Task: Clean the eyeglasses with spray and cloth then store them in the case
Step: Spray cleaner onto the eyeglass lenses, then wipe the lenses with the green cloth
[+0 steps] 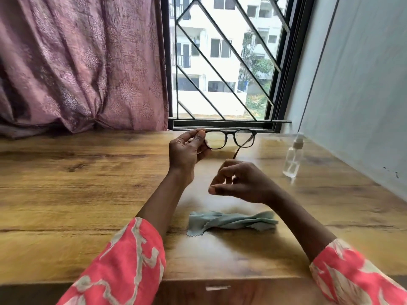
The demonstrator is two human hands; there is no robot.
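Observation:
My left hand (187, 150) holds dark-framed eyeglasses (231, 138) by their left end, raised above the wooden table (88, 183) near the window, lenses facing me. One temple hangs down toward my right hand (240, 183), which hovers below the glasses with fingers loosely curled and nothing in it. A crumpled pale blue cloth (231, 221) lies on the table beneath my right forearm. A small clear spray bottle (293, 157) stands upright at the right, apart from both hands. No case is in view.
A mauve curtain (77, 62) hangs over the table's back left. A barred window (220, 62) is straight ahead and a pale wall (363, 84) bounds the right side. The table's front edge is close to my body.

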